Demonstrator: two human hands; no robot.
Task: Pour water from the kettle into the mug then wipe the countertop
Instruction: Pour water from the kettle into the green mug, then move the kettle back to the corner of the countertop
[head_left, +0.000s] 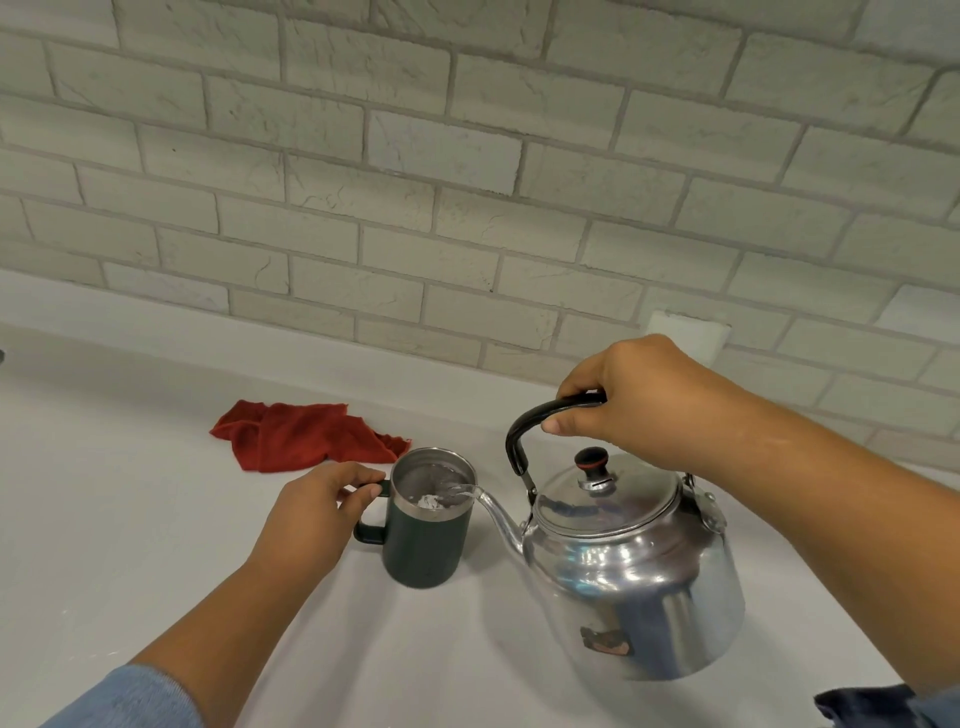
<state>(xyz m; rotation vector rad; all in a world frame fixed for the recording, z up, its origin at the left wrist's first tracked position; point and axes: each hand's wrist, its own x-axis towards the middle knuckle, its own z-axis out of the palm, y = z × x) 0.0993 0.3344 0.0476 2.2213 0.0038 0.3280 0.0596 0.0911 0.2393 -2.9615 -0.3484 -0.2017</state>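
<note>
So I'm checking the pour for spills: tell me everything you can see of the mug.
The mug is dark green with a bare metal rim and steel-looking inside, and a dark loop handle on its left. It stands upright on the white countertop, in front of the red cloth. The left hand grips its handle. The kettle spout reaches over its rim, and water streams in and splashes at the bottom.

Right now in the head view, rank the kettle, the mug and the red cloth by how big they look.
1. Kettle, clearly largest, though it is nearest the camera.
2. Red cloth and mug look alike in area; the cloth lies farther back, so no ranking.
</note>
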